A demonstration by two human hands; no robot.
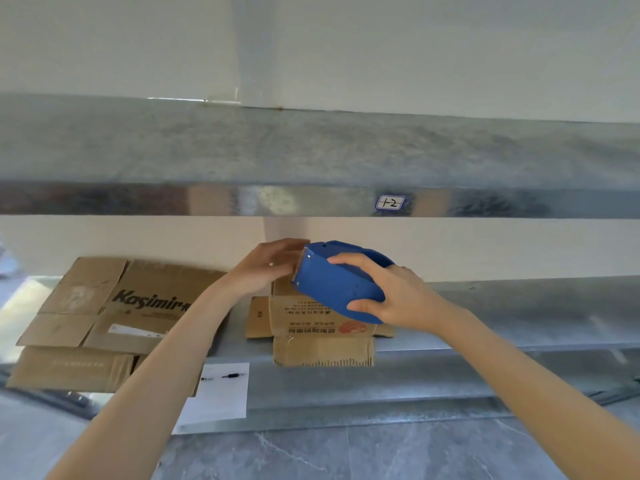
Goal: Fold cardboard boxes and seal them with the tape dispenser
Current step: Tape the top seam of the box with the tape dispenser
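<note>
Now right hand (398,299) grip clenched round tape dispenser (332,289) over small box (322,329); left hand (266,268) grip unclear.

A storeroom or packing area is indicated. Galvanised steel shelving (311,150) is set against a white wall (346,46), with a handwritten label (390,203) stuck to its edge. Flattened cartons (114,306) are laid on the lower shelf (519,313). Grey floor tiles (346,452) are noted.

Head-worn wide view, forward-down, seemingly close to shelf (519,306)

Upper shelf (311,199) overhangs; flattened cartons (114,306) crowd left.
</note>
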